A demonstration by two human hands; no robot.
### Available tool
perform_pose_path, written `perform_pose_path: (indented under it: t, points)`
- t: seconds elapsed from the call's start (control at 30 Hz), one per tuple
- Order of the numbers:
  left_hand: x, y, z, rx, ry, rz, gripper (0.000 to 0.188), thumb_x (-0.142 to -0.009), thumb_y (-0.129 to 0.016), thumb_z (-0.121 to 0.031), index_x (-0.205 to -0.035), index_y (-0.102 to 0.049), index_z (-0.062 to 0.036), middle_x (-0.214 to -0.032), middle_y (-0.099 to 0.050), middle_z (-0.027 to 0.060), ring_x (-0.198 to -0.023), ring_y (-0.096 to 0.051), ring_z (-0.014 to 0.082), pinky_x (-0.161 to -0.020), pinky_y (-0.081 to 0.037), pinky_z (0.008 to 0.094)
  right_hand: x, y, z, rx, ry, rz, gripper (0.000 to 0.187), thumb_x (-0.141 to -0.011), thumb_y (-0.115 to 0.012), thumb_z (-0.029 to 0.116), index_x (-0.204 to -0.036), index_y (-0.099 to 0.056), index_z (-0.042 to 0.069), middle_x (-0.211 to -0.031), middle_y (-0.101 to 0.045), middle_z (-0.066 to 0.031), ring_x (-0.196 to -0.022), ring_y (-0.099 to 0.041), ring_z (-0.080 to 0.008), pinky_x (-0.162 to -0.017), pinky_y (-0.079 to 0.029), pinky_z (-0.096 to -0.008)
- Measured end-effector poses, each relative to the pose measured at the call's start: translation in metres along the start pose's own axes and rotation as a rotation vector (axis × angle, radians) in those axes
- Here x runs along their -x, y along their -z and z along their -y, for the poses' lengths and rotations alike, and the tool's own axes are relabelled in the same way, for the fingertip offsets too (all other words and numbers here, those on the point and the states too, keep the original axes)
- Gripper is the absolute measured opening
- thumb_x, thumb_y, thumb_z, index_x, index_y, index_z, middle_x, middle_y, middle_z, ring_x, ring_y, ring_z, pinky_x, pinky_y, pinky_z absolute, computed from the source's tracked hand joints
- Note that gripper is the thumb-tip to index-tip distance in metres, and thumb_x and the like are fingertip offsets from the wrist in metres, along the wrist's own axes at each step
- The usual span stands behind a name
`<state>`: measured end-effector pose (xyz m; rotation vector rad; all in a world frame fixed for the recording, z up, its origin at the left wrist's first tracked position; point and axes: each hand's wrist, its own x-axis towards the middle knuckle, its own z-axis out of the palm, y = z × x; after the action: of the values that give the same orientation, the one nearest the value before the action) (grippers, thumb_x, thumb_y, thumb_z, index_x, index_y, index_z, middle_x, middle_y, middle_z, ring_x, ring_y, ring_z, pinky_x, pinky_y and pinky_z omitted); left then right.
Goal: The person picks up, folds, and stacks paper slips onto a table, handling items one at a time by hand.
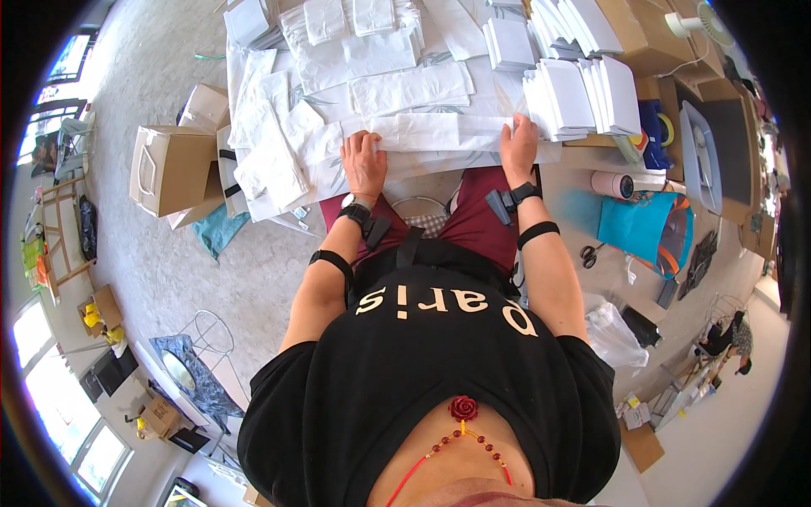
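Note:
A long, narrow strip of folded white plastic sheeting [439, 132] lies along the near edge of the table, between my hands. Over its left part rests my left hand [365, 162], palm down, fingers lying on the sheeting. At the strip's right end is my right hand [519, 150], its thumb and fingers apart and touching the plastic. Just beyond lies another folded white piece [412, 89]. More flat white sheets [274, 160] lie in a loose pile left of my left hand. Near my right hand stand stacks of folded white packs [559, 100].
The table's patterned cover [329, 184] hangs over its front edge. Cardboard boxes [173, 169] stand at the left, and more boxes [646, 38] with a small fan [705, 25] at the far right. A blue bag [646, 230] and black scissors [590, 256] are at the right.

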<state>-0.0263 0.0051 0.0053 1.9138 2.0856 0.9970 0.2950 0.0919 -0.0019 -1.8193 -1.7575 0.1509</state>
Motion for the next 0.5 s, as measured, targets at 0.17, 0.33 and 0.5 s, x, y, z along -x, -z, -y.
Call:
perform_pose_path:
  t: [0.17, 0.33, 0.5]
  points:
    - [0.002, 0.0, 0.002, -0.01, 0.007, -0.007, 0.034, -0.076, -0.071, -0.001, -0.106, -0.063, -0.0111, -0.113, -0.06, 0.0096, -0.11, -0.057, 0.0326, -0.096, -0.042, 0.0452, 0.004, 0.005, 0.07, -0.073, 0.216, -0.05, 0.042, -0.086, -0.073, 0.006, -0.125, -0.057, 0.005, -0.127, -0.056, -0.02, -0.117, -0.055, -0.0392, -0.099, -0.044, -0.0511]
    - [0.0, -0.001, 0.001, -0.022, -0.034, -0.049, 0.032, -0.073, -0.07, -0.002, -0.104, -0.063, -0.0109, -0.109, -0.06, 0.0078, -0.104, -0.057, 0.0315, -0.09, -0.043, 0.0449, 0.021, -0.023, 0.122, -0.424, 0.29, 0.258, 0.03, -0.086, -0.069, -0.001, -0.115, -0.062, 0.005, -0.112, -0.06, -0.0163, -0.109, -0.059, -0.0376, -0.096, -0.049, -0.045]
    - [-0.001, -0.002, 0.001, -0.023, -0.035, -0.053, 0.031, -0.074, -0.07, -0.004, -0.104, -0.063, -0.0109, -0.108, -0.061, 0.008, -0.104, -0.057, 0.0317, -0.09, -0.043, 0.0449, 0.031, -0.044, 0.138, -0.446, 0.37, 0.4, 0.03, -0.084, -0.073, 0.0, -0.111, -0.064, 0.006, -0.107, -0.061, -0.0136, -0.105, -0.061, -0.0362, -0.091, -0.052, -0.0444]
